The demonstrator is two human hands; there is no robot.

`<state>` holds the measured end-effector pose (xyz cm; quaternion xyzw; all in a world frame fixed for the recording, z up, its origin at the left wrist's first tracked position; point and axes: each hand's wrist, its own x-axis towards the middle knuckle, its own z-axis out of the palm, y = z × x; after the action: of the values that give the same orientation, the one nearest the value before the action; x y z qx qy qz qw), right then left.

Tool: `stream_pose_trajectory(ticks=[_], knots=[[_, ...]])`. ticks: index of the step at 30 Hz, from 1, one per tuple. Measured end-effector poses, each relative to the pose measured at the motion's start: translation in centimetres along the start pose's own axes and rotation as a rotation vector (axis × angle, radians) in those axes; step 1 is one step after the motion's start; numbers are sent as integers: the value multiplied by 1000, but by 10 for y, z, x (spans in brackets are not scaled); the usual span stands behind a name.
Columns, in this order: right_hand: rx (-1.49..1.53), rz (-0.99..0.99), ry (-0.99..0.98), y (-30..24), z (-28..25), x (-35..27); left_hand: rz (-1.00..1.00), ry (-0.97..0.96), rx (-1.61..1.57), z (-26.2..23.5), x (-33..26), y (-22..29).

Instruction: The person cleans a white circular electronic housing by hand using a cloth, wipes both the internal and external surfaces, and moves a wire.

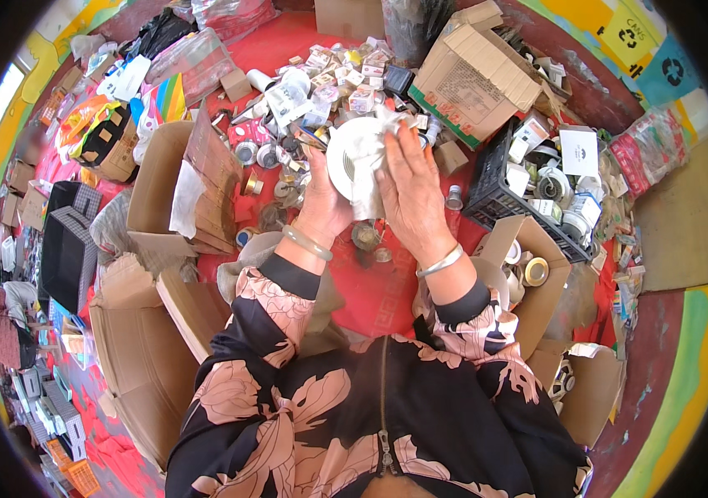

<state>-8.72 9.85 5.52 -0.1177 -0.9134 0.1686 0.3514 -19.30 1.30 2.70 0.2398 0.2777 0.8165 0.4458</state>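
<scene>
Held up in front of me is a white round disc (342, 149) with a grey-green centre; its exact kind does not show. My left hand (325, 195) grips it by the lower left edge, thumb along the side. My right hand (414, 187) presses a crumpled white cloth (367, 176) against the disc's right side, fingers long and close together. The cloth covers part of the disc and hangs below it. Beyond both hands spreads a heap of small boxes (362, 98) and loose round lamp-like parts (268, 156) on a red sheet (379, 303).
A black crate (487, 195) of white round fittings and boxes stands at right, beside an open carton (553, 286) with gold-rimmed parts. Large cartons (167, 187) line my left; another carton (478, 83) leans at the back. A person (9, 324) is at far left.
</scene>
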Motion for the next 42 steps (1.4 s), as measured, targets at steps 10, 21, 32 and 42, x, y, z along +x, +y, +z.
stream_pose_trajectory(ticks=[10,21,32,42], knots=[[-83,-94,-125,-27,10,13,52,-18,-238,-14,7,-17],[-44,-54,-154,-32,5,-10,64,-317,-162,-25,4,-30],[-151,115,-35,-18,4,-20,154,103,567,-17,-1,-9],[-13,-101,-116,-38,6,-3,228,-424,-116,-55,9,-35]])
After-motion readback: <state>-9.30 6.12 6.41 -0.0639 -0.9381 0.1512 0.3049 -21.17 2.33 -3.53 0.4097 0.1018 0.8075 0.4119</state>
